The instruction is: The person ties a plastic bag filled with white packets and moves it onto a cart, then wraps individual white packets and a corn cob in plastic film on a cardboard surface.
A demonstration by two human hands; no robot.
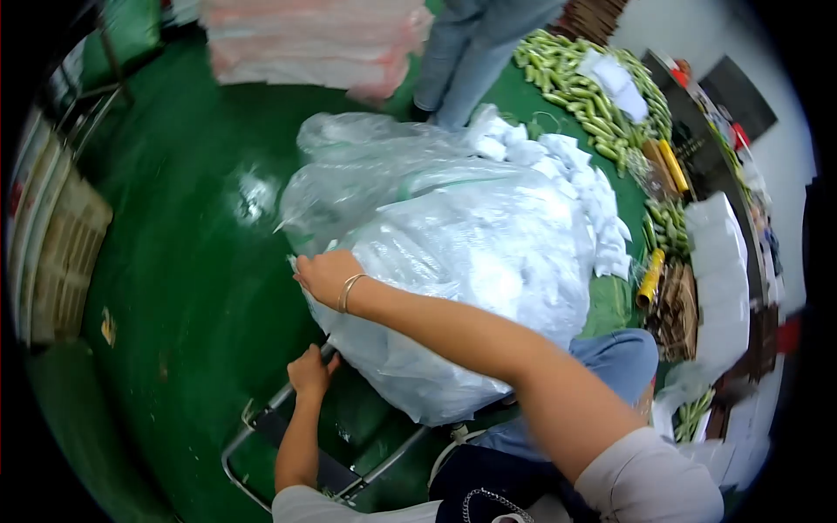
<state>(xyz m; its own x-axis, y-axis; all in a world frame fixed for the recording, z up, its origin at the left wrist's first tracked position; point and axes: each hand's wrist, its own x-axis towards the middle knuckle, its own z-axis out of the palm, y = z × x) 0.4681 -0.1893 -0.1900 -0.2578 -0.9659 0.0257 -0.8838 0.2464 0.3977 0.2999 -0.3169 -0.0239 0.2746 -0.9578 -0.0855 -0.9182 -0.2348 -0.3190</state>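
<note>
A big clear plastic bag (471,253) full of white wrapped bundles bulges in the middle of the view. My right hand (333,277), with bangles at the wrist, is closed on the bag's left edge. Just below it, my left hand (312,373) is wrapped round the tube of a metal cart frame (279,399), beside the bag's lower left side. Loose, crumpled clear plastic (349,174) lies at the bag's upper left. More white bundles (602,209) lie along its right side.
A person's jeans-clad legs (475,61) stand behind the bag. Green vegetables (593,105) cover the floor at upper right, near yellow rolls (649,277) and a white foam box (719,279). A pink-white stack (309,44) stands at the top, crates (65,235) at left.
</note>
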